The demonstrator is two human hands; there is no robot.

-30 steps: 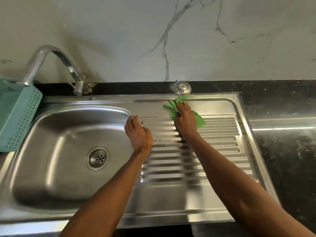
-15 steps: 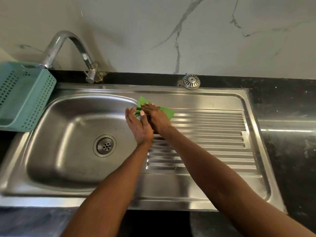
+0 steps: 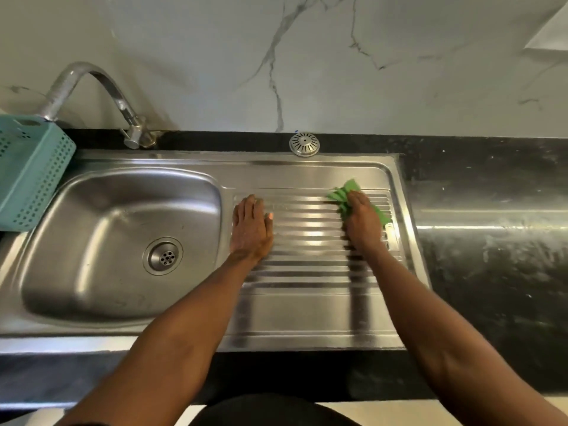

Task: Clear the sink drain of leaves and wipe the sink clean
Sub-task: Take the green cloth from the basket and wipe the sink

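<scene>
The green cloth (image 3: 353, 196) was carried under the right hand (image 3: 364, 224) from beside the left hand (image 3: 250, 230) to the far right end of the ribbed drainboard (image 3: 307, 241). The two hands, nearly touching half a second earlier, were brought well apart.

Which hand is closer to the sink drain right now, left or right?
Left. The left hand lies flat on the ribbed drainboard just right of the basin, a short way from the drain. The right hand presses a green cloth near the drainboard's far right end.
</scene>
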